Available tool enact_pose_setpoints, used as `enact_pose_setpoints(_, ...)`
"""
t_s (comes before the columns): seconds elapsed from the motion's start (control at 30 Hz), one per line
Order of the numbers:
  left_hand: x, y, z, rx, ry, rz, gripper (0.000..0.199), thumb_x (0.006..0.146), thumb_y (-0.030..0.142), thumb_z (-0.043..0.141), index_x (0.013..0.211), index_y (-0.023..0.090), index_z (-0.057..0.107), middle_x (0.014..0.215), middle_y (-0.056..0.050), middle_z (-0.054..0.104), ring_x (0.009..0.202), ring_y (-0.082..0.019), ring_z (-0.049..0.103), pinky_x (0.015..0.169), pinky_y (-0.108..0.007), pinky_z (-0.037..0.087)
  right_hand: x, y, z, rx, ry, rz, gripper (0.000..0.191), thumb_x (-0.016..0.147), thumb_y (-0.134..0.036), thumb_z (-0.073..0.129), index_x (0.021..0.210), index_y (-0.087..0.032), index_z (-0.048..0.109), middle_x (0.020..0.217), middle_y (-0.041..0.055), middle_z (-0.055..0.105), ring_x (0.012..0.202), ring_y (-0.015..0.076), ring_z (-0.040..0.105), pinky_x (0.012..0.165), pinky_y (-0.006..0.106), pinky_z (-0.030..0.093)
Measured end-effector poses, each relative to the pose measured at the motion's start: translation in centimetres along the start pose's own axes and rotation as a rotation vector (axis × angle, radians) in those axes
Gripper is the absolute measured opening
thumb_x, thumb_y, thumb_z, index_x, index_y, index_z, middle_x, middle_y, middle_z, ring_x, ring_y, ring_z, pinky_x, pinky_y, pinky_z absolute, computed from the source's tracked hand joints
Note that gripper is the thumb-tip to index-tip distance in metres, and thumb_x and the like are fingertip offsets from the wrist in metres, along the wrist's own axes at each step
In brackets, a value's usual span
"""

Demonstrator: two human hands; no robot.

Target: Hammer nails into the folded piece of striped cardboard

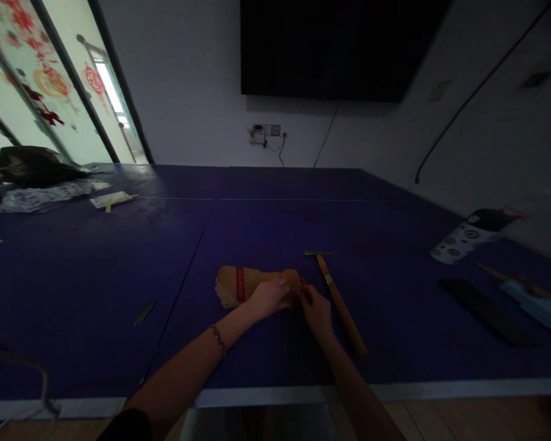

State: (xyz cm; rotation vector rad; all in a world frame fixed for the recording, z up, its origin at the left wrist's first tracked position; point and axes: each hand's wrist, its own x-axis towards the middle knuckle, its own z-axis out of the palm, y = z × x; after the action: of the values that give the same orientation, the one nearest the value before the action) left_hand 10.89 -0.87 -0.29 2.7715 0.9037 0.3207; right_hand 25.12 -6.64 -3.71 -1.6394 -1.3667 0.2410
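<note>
A tan knitted-looking bundle (228, 286), with a red lettered band near its left end and an orange part at its right end, lies on the purple table in front of me. My left hand (270, 297) is closed on the bundle's right part, wearing a bracelet at the wrist. Opposite it, my right hand (316, 310) pinches at the reddish right tip; the fingers hide exactly what is between them. Just right of that hand lies a hammer (342, 304) with a wooden handle, its metal head pointing away from me.
Several thin metal pieces (144, 312) lie left on the table (266, 226). At the right are a dark flat strip (489, 312), a blue cloth-like item (537, 306) and a patterned white pouch (463, 241). A dark bag (32, 165) sits far left; a cable (22, 362) crosses the near left edge.
</note>
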Motion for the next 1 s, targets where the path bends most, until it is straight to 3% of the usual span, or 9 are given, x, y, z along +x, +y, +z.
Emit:
enact_pose_setpoints(0.27,0.0,-0.5,1.2,-0.182,0.059,-0.019,0.014,0.079,0.033,0.058,0.082,0.02,0.061,0.089,0.001,0.062,0.088,-0.014,0.057,0.074,-0.021,0.042,-0.4,-0.7,-0.3,0.029,-0.058,-0.035,0.023,0.077,-0.037,0.047,0.069,-0.02,0.06,0.065,0.004,0.068,0.061,0.0211,0.063,0.057,0.029,0.047)
enact_pose_setpoints(0.47,0.1,-0.6,1.3,-0.246,0.078,-0.072,0.012,0.076,0.029,0.059,0.082,0.019,0.061,0.084,0.0,0.063,0.08,-0.014,0.059,0.068,-0.022,0.042,-0.4,-0.8,-0.2,0.028,-0.058,-0.024,0.024,0.078,-0.034,0.044,0.075,-0.019,0.062,0.071,0.0066,0.07,0.065,0.0226,0.065,0.06,0.031,0.048)
enact_pose_setpoints(0.83,0.0,-0.6,1.3,-0.348,0.09,-0.109,0.01,0.072,0.024,0.061,0.081,0.018,0.062,0.082,-0.001,0.062,0.079,-0.015,0.057,0.07,-0.023,0.042,-0.7,-1.1,-0.1,0.003,-0.084,-0.063,0.021,0.078,-0.032,0.047,0.07,-0.02,0.061,0.063,0.0041,0.066,0.058,0.022,0.062,0.054,0.03,0.045)
enact_pose_setpoints(1.0,0.0,-0.5,1.4,-0.443,0.102,-0.111,0.011,0.072,0.02,0.059,0.082,0.018,0.065,0.086,-0.001,0.063,0.083,-0.016,0.057,0.075,-0.024,0.042,-0.6,-1.1,-0.1,0.033,-0.092,-0.12,0.015,0.076,-0.028,0.05,0.068,-0.02,0.06,0.071,0.0051,0.066,0.069,0.0217,0.062,0.065,0.032,0.047)
